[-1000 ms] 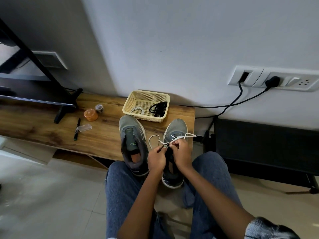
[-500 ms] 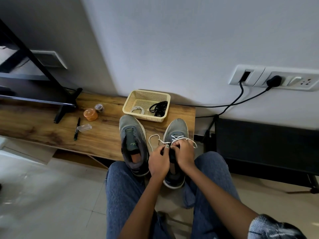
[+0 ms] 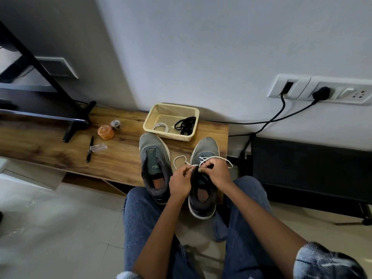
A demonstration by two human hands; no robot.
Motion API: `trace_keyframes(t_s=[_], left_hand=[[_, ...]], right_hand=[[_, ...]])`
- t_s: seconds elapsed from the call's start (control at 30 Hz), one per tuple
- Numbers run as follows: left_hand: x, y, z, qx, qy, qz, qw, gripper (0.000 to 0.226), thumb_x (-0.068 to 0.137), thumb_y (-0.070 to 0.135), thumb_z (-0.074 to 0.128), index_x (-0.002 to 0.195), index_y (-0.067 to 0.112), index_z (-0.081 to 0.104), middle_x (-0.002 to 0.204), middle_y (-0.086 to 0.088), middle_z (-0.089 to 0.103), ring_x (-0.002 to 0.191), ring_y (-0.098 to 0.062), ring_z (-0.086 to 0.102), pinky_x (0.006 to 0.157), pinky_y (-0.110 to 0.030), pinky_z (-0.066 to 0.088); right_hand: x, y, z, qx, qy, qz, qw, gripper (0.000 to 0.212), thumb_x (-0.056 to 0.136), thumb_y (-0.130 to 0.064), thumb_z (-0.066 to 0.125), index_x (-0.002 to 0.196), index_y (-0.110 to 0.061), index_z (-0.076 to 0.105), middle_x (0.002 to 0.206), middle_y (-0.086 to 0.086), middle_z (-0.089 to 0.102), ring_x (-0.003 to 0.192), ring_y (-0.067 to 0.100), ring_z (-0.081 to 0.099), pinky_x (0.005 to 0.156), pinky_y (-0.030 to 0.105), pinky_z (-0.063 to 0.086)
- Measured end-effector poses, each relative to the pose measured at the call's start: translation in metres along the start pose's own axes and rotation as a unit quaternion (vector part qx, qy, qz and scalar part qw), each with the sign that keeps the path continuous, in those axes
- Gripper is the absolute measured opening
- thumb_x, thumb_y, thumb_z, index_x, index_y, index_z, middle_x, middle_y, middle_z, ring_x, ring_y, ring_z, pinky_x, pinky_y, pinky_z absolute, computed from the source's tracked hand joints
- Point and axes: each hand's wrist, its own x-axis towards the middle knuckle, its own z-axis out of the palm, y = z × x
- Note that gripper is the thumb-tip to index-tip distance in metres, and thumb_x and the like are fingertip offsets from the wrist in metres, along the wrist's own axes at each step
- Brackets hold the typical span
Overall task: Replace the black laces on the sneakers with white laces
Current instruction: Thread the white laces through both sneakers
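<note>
Pinching the white lace (image 3: 182, 159) with both hands right over the tongue of the right sneaker (image 3: 203, 178), that's the whole action. The left hand (image 3: 180, 181) has its fingers curled in and pinches the lace at the fingertips, with a loop of it arcing out to the left over the wooden surface (image 3: 60, 150). The right hand (image 3: 217, 172) is curled too, gripping the other run of the lace, and a bit of it sticks out past the knuckles on the right side. Both hands are almost touching each other above the eyelets. A couple of white crossings show on the front of that shoe, just ahead of the fingers.

The left sneaker (image 3: 156, 168) sits just beside it with no lace at all, tongue showing. Both shoes have their toes pointing toward the wall and heels hanging off the front edge of the surface, above the person's jeans.

Right behind the toes there's a cream plastic basket (image 3: 153, 117) holding a bundle of black laces (image 3: 185, 125) on its right side and another coiled white lace (image 3: 161, 126) on the left.

Further left on the surface: an orange lidded jar (image 3: 105, 132), a small tape roll (image 3: 115, 124), a black marker (image 3: 90, 149) and a clear little case (image 3: 98, 147).
</note>
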Motion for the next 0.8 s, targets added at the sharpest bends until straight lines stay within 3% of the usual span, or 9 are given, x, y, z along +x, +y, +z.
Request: trace_keyframes(t_s=[0.13, 0.27, 0.43, 0.53, 0.67, 0.73, 0.8], left_hand=[[0.012, -0.008, 0.003, -0.027, -0.013, -0.013, 0.999, 0.011, 0.092, 0.029, 0.060, 0.091, 0.032, 0.070, 0.091, 0.006, 0.073, 0.088, -0.015, 0.068, 0.082, -0.043, 0.055], [0.014, -0.008, 0.005, -0.023, -0.012, -0.006, 1.000, 0.011, 0.090, 0.028, 0.062, 0.083, 0.036, 0.067, 0.086, 0.006, 0.072, 0.083, -0.017, 0.068, 0.081, -0.046, 0.055], [0.006, 0.003, 0.002, 0.016, 0.016, 0.023, 0.999, 0.011, 0.093, 0.025, 0.059, 0.098, 0.021, 0.068, 0.095, 0.002, 0.070, 0.089, -0.015, 0.063, 0.076, -0.028, 0.046], [0.002, 0.006, 0.003, 0.014, 0.027, 0.021, 0.999, 0.015, 0.093, 0.024, 0.058, 0.100, 0.016, 0.068, 0.096, 0.001, 0.070, 0.091, -0.014, 0.062, 0.073, -0.024, 0.040], [-0.003, 0.009, 0.005, 0.003, 0.046, 0.012, 0.999, 0.015, 0.094, 0.019, 0.056, 0.099, 0.012, 0.068, 0.097, -0.003, 0.070, 0.091, -0.016, 0.063, 0.072, -0.023, 0.038], [-0.005, 0.010, 0.006, -0.013, 0.053, 0.006, 0.998, 0.014, 0.096, 0.015, 0.052, 0.095, 0.012, 0.065, 0.095, -0.005, 0.070, 0.079, -0.012, 0.063, 0.070, -0.023, 0.039], [-0.006, 0.013, 0.004, -0.119, 0.060, -0.032, 0.991, 0.016, 0.098, 0.009, 0.041, 0.090, 0.015, 0.055, 0.096, -0.010, 0.069, 0.066, -0.010, 0.061, 0.068, -0.026, 0.047]], right_hand=[[-0.002, 0.001, 0.004, -0.008, 0.008, 0.008, 1.000, 0.004, 0.076, -0.006, 0.074, 0.074, -0.008, 0.071, 0.075, -0.001, 0.066, 0.077, 0.014, 0.061, 0.072, 0.026, 0.046], [-0.009, 0.004, 0.020, -0.065, 0.079, 0.001, 0.995, 0.008, 0.079, -0.011, 0.070, 0.073, -0.015, 0.072, 0.078, -0.001, 0.070, 0.080, 0.016, 0.062, 0.077, 0.039, 0.051], [-0.020, 0.005, 0.026, -0.086, 0.138, -0.037, 0.986, 0.011, 0.084, -0.014, 0.060, 0.079, -0.017, 0.070, 0.084, 0.000, 0.068, 0.088, 0.020, 0.057, 0.087, 0.044, 0.045], [-0.033, 0.006, 0.022, -0.057, 0.154, -0.089, 0.982, 0.003, 0.082, -0.016, 0.062, 0.082, -0.014, 0.064, 0.085, 0.000, 0.063, 0.087, 0.019, 0.055, 0.084, 0.038, 0.045], [-0.045, 0.013, 0.018, -0.049, 0.131, -0.116, 0.983, 0.013, 0.078, -0.017, 0.063, 0.090, -0.013, 0.063, 0.091, -0.001, 0.061, 0.091, 0.016, 0.052, 0.083, 0.032, 0.041], [-0.048, 0.017, 0.017, -0.066, 0.124, -0.124, 0.982, 0.017, 0.077, -0.014, 0.056, 0.093, -0.012, 0.062, 0.093, 0.000, 0.060, 0.093, 0.017, 0.050, 0.083, 0.027, 0.038], [-0.051, 0.021, 0.015, -0.065, 0.132, -0.098, 0.984, 0.018, 0.081, -0.006, 0.054, 0.096, -0.011, 0.061, 0.096, 0.002, 0.060, 0.094, 0.015, 0.047, 0.078, 0.021, 0.033]])
